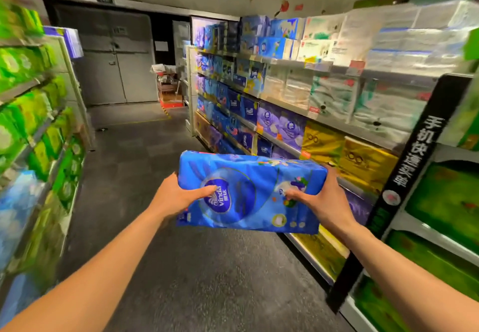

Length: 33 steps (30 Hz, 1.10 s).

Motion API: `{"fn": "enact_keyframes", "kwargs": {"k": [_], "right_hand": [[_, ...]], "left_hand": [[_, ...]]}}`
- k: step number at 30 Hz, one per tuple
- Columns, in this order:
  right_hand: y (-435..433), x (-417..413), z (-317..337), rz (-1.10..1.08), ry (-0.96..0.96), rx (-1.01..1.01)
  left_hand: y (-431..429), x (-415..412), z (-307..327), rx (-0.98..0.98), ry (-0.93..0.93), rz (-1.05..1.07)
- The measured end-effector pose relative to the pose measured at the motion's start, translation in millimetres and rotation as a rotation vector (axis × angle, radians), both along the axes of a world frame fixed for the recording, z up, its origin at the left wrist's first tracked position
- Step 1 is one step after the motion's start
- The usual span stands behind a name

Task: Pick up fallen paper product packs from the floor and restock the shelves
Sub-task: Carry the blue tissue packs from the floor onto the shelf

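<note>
Item: one blue tissue pack, film-wrapped, long and brick-shaped, logo on the face turned towards you. Location: held out in front of you in mid-aisle, clear of the floor and near the right-hand shelves without touching them. Grip: your left hand clasps the left end and your right hand the right end, each with its thumb laid over the near face; the other fingers go behind the pack and you cannot see them. Handling, as judged: probably light for its bulk, soft and squeezable rather than stiff. The creased, glossy film looks slippery, so a one-handed pinch may slide. Nothing here should shatter, though hard thumbs could dent the contents or split the wrap. Best hold: both ends, palms pressing inwards, or one hand flat beneath the middle. Destination, as judged: the run of blue packs further along the right-hand shelves looks the likeliest match.
</note>
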State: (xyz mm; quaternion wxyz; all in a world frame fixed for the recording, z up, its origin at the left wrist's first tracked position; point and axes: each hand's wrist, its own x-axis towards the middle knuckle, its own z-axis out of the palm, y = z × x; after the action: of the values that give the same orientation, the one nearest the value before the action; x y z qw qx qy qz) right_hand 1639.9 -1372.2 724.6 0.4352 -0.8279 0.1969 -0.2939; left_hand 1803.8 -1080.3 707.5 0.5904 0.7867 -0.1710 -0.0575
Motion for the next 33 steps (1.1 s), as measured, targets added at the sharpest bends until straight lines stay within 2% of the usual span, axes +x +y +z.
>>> {"fn": "enact_keyframes", "kwargs": {"k": [4,7,13,18,25,30,33], "right_hand": [[-59,131,-11,0.029,-0.008,0.011],[-99,238,6,0.044,-0.003,-0.003],[-145,432,39,0.108,0.034,-0.086],[-174,592,29,0.068,0.024,-0.137],[-217,800,34,-0.018,-0.002,-0.12],[-270,905,53,-0.147,-0.051,-0.092],[-314,960,68,-0.207,-0.096,-0.121]], "left_hand": [[-59,126,-7,0.012,-0.015,-0.011],[-91,220,0,0.007,0.013,0.041],[-125,396,15,-0.035,0.067,0.078],[-151,564,18,-0.004,0.052,0.054],[-223,815,39,0.001,-0.029,-0.142],[-302,955,70,-0.01,-0.13,-0.285],[-361,1029,84,-0.045,-0.259,-0.312]]}}
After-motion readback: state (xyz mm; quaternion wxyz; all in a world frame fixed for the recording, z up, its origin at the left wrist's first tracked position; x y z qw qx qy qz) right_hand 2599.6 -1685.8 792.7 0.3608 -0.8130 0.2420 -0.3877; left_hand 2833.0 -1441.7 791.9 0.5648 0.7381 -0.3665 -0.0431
